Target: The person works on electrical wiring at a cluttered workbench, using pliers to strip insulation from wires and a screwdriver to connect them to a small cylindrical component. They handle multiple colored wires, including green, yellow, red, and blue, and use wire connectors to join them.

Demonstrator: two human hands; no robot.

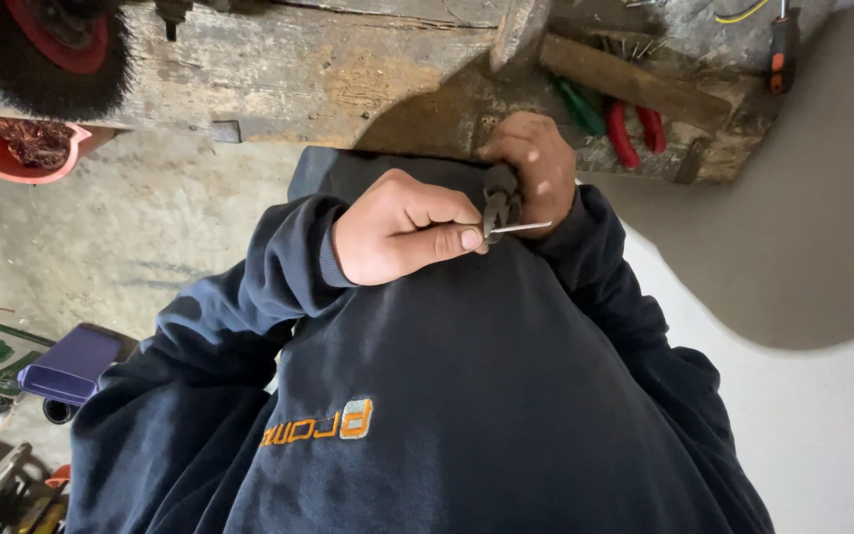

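1. Head view, looking straight down the person's chest: both hands meet in the middle of the frame, just below the edge of a worn wooden workbench (pixel 348 74) that runs across the top.
2. Left hand (pixel 402 237) sits centre-left, curled into a fist, thumb and forefinger pinched tight on one end of a thin metal pin (pixel 519 228) that sticks out to the right.
3. Right hand (pixel 536 168) is just right of centre, wrapped closed around the handles of a pair of dark pliers (pixel 498 203). The pliers' tip meets the pin right by the left thumb; can't tell how hard they're biting.
4. Below the hands the dark blue sweatshirt (pixel 467 396) fills the lower middle of the frame.
5. Upper right on the bench: red-handled and green-handled tools (pixel 625 133) and a screwdriver (pixel 783 44).
6. Upper left: a red tub (pixel 12 158). Lower left: a purple box (pixel 71 366).
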